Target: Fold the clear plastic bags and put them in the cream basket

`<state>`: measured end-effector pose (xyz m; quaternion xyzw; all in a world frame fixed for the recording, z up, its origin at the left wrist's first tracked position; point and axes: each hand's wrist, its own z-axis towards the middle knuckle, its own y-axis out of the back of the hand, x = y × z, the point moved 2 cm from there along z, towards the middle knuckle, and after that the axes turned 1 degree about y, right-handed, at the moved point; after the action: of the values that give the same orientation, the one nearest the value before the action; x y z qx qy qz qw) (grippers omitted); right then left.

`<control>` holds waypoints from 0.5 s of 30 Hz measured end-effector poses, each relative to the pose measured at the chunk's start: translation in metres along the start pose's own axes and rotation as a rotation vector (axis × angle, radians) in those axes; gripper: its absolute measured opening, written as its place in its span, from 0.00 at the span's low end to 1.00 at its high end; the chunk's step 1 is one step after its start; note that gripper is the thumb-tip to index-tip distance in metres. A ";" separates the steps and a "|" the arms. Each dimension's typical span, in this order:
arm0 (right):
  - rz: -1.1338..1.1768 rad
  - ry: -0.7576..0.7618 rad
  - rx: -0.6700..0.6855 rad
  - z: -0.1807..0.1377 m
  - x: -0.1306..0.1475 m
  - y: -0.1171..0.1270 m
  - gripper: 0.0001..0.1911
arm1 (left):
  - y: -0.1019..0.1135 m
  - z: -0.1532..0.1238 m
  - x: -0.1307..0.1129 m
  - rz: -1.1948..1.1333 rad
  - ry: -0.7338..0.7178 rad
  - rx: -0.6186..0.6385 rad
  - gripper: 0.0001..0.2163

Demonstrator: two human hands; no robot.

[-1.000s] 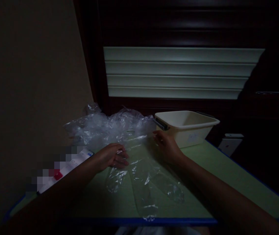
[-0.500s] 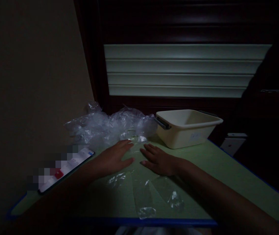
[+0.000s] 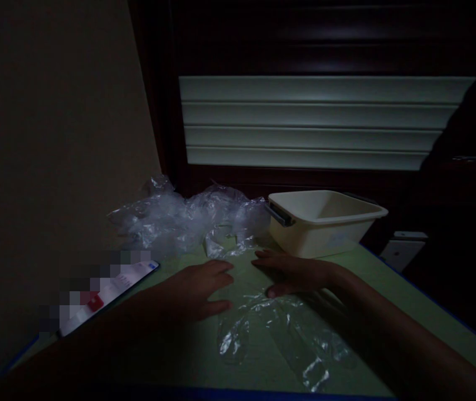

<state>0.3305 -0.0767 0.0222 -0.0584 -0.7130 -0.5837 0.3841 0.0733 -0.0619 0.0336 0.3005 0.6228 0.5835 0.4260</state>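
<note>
A thin, clear plastic sheet point(image 3: 282, 328) lies on the green tabletop in front of me. It is crinkled, and long rounded strips stretch towards the near edge; I cannot tell whether it is a bag or a glove. On its left side, my left hand point(image 3: 202, 287) rests palm down with the fingers stretched and the thumb apart. My right hand point(image 3: 294, 273) is at its upper right, fingers extended and the thumb touching or just over the plastic. Beyond both hands is a heap of crumpled clear plastic point(image 3: 188, 217).
A cream plastic tub point(image 3: 321, 236) with dark handles stands at the back right. On the left lies a phone point(image 3: 112, 292) with its screen lit, partly pixelated. The table point(image 3: 388, 312) has a blue edge. Behind it is a dark panel with pale slats point(image 3: 305, 122); a white device point(image 3: 405, 253) is at the right.
Both hands have drawn a little nearer to me and slightly further apart. The plastic's strips have shifted and spread, with more of them towards the right. The view has moved slightly.
</note>
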 end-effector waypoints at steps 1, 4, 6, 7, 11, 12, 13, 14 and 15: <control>0.019 0.000 -0.005 0.001 0.000 0.002 0.41 | 0.000 -0.002 -0.001 0.005 -0.028 0.002 0.15; 0.074 0.018 -0.031 0.005 -0.001 0.006 0.40 | -0.002 -0.009 -0.003 0.024 -0.086 -0.002 0.10; 0.097 0.039 -0.065 0.007 -0.001 0.011 0.37 | -0.005 -0.014 -0.005 0.038 -0.107 -0.020 0.07; 0.103 0.047 -0.089 0.006 0.000 0.013 0.34 | -0.005 -0.015 -0.006 0.041 -0.113 -0.032 0.06; 0.081 0.074 -0.217 -0.005 0.017 0.019 0.23 | -0.003 -0.015 -0.015 0.063 -0.161 -0.124 0.05; 0.066 0.103 -0.237 -0.009 0.026 0.017 0.18 | -0.002 -0.014 -0.017 0.082 -0.175 -0.138 0.04; 0.005 0.168 -0.246 -0.013 0.036 0.012 0.13 | -0.002 -0.012 -0.019 0.108 -0.195 -0.144 0.04; -0.078 0.243 -0.199 -0.015 0.046 0.004 0.10 | -0.002 -0.010 -0.020 0.136 -0.217 -0.141 0.04; -0.177 0.287 -0.154 -0.017 0.053 -0.007 0.09 | -0.004 -0.008 -0.021 0.160 -0.243 -0.133 0.03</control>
<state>0.2975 -0.1130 0.0500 0.0592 -0.6063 -0.6704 0.4236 0.0764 -0.0844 0.0332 0.3887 0.5008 0.6147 0.4693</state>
